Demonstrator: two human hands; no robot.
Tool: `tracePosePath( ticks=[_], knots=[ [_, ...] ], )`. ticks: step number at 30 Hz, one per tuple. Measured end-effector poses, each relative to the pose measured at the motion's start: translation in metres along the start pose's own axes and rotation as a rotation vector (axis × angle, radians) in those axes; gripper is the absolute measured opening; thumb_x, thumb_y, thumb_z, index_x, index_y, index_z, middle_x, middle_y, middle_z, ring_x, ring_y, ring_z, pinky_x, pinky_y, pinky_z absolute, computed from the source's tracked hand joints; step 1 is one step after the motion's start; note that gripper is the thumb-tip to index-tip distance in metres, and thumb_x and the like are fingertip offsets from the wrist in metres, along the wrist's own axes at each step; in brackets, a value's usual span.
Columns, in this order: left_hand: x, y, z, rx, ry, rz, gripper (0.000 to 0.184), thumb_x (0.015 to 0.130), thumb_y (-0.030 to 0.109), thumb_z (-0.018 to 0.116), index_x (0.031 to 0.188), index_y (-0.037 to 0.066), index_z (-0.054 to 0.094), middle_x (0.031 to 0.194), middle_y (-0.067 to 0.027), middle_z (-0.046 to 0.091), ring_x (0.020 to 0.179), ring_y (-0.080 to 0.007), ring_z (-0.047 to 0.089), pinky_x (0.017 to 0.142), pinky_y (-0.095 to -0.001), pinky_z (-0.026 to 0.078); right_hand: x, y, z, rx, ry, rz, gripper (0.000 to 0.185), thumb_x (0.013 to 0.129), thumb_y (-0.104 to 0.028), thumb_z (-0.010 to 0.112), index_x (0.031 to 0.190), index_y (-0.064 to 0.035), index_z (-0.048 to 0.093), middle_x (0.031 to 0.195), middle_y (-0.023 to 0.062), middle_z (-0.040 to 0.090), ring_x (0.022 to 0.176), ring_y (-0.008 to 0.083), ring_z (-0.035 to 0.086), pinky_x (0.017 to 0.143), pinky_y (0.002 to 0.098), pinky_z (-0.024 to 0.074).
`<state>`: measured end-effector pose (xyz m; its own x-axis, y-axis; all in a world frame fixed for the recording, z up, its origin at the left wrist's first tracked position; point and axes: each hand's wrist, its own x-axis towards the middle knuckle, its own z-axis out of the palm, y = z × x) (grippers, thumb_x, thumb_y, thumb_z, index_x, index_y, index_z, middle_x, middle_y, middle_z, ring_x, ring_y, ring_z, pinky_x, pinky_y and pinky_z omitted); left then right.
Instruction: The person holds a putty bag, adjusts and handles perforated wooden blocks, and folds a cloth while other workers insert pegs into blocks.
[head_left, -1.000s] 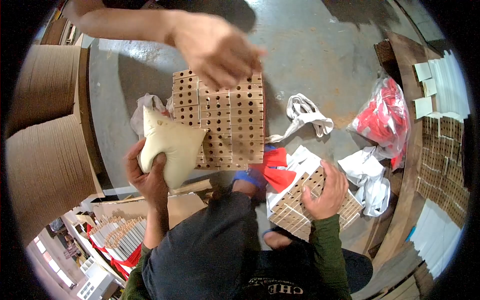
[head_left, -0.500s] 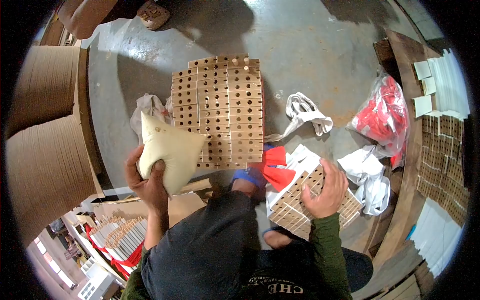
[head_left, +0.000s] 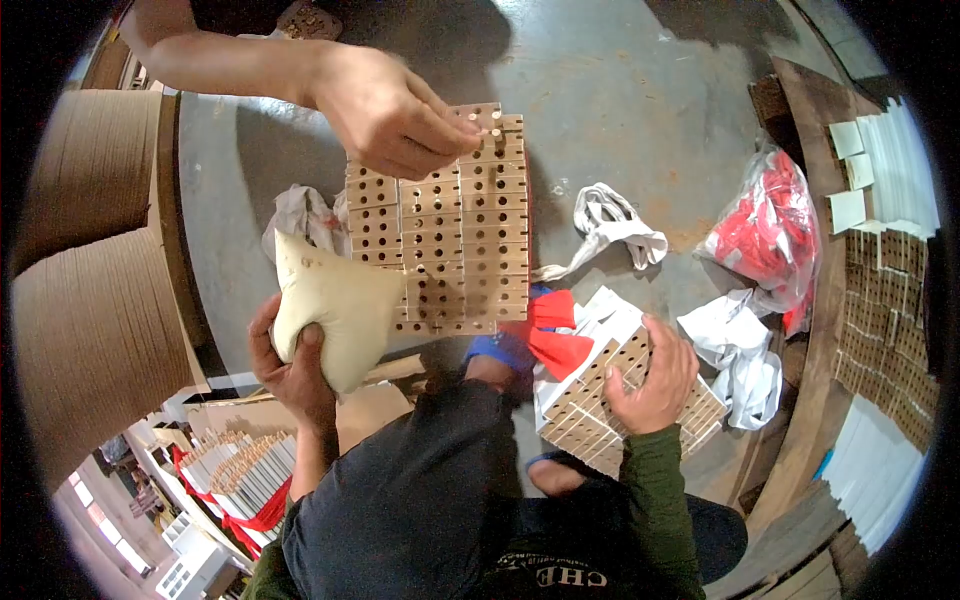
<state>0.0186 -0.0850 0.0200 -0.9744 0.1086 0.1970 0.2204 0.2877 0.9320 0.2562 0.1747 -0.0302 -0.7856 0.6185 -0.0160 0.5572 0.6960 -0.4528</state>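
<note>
My left hand [head_left: 291, 362] is closed round the lower left side of a plump, cream-coloured squeeze bag [head_left: 335, 305]. The bag's narrow tip points right, over the left part of a large block of brown boards with rows of round holes [head_left: 435, 245]. A few pale wooden dowels [head_left: 496, 133] stand in holes at the block's far right corner. My right hand [head_left: 655, 385] lies on a smaller, tilted stack of holed boards [head_left: 585, 425], thumb apart from the fingers. Another person's hand [head_left: 400, 120] reaches across the block's far end, fingertips pinched beside the dowels.
Red cloth [head_left: 562, 340] lies against the smaller stack. White straps [head_left: 605, 235] and a clear bag of red material [head_left: 765, 225] are on the floor to the right. Cardboard stacks [head_left: 95, 330] line the left; more holed boards [head_left: 885, 330] stand far right.
Another person's arm has come in from the upper left, its hand now over the far end of the block. My left hand and the bag have shifted slightly; my right hand stays put.
</note>
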Motion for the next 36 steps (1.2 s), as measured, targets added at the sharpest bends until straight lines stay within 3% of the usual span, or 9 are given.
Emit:
tracePosePath(
  ticks=[9, 14, 23, 36],
  knots=[
    [-0.009, -0.002, -0.005, 0.061, -0.062, -0.004, 0.042, 0.075, 0.014, 0.072, 0.111, 0.0, 0.055, 0.103, -0.0086, 0.06, 0.092, -0.016, 0.056, 0.084, -0.029, 0.045, -0.001, -0.001, 0.0, -0.004, 0.004, 0.004, 0.065, 0.061, -0.023, 0.064, 0.122, -0.0085, 0.046, 0.114, 0.0118, 0.055, 0.107, 0.0285, 0.05, 0.097, 0.0455, 0.0305],
    [-0.011, -0.002, 0.003, 0.03, -0.005, -0.106, 0.044, 0.075, 0.013, 0.073, 0.112, 0.0, 0.054, 0.104, -0.0097, 0.06, 0.094, -0.0162, 0.056, 0.085, -0.0292, 0.045, -0.001, 0.0, 0.0, -0.003, 0.005, 0.003, 0.065, 0.061, -0.024, 0.064, 0.122, -0.0089, 0.046, 0.114, 0.0117, 0.055, 0.107, 0.0285, 0.05, 0.096, 0.0454, 0.0306],
    [-0.013, 0.009, -0.008, 0.03, -0.036, -0.038, 0.041, 0.075, 0.016, 0.074, 0.109, 0.002, 0.056, 0.102, -0.0066, 0.059, 0.092, -0.0155, 0.056, 0.083, -0.0288, 0.046, -0.003, 0.002, 0.002, -0.012, 0.028, -0.016, 0.065, 0.062, -0.026, 0.064, 0.122, -0.0091, 0.046, 0.114, 0.0115, 0.054, 0.108, 0.0285, 0.05, 0.096, 0.0456, 0.0304],
    [-0.021, -0.002, -0.007, 0.061, -0.036, -0.089, 0.041, 0.075, 0.011, 0.07, 0.111, 0.0, 0.055, 0.104, -0.0073, 0.059, 0.094, -0.0156, 0.056, 0.085, -0.0292, 0.045, -0.001, 0.001, 0.0, 0.001, 0.005, 0.002, 0.066, 0.061, -0.026, 0.065, 0.122, -0.0093, 0.046, 0.113, 0.0118, 0.054, 0.107, 0.0286, 0.05, 0.096, 0.0456, 0.0302]
  ],
)
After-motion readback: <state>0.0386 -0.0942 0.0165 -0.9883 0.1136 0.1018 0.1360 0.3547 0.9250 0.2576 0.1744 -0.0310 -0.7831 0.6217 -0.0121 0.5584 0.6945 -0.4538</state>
